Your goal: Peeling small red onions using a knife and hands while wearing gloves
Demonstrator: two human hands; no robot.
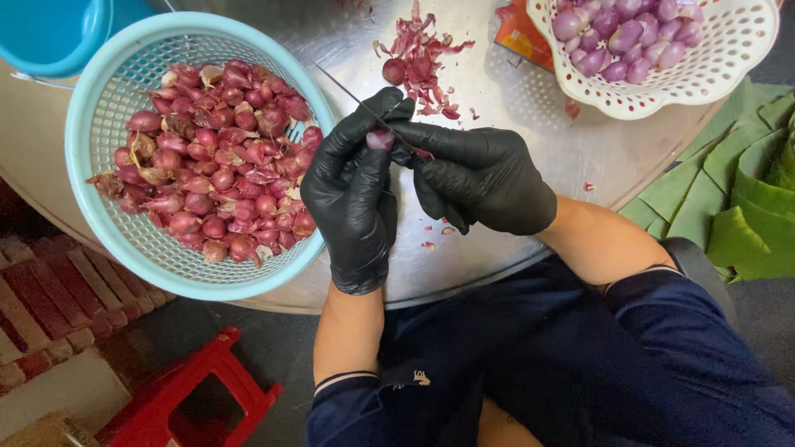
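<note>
left hand: black-gloved left hand (352, 194), centre of frame, fingers curled shut around a small shallot (380, 139), pinched up near the fingertips
right hand: black-gloved right hand (480, 175), just right of centre, closed on a thin knife (358, 101); fingertips touch the left hand's fingers
shallot: small, purple, only partly visible between the gloved fingers, centre of frame, above the tray
knife: slim dark blade runs up and left from the hands, tip toward the upper centre; handle hidden in the right glove; blade lies against the shallot
blue basket: round light-blue perforated basket (99, 124), left side of frame, full of unpeeled red shallots (215, 165) with loose skins; its rim is just beside the left hand
white basket: white perforated basket with a scalloped rim (729, 58), upper right corner, holds peeled pale-purple shallots (621, 37)
peel pile: heap of red skins (418, 58) with one whole shallot in it, upper centre, just above the hands
tray: round metal tray (530, 108) under the hands and both baskets; a few skin scraps below the hands
leaves: folded green leaves (737, 190), right edge
stool: red plastic stool (199, 389), lower left, on the floor
blue tub: part of a blue tub (50, 33), upper left corner
clothing: dark navy clothing (596, 364), lower right
</note>
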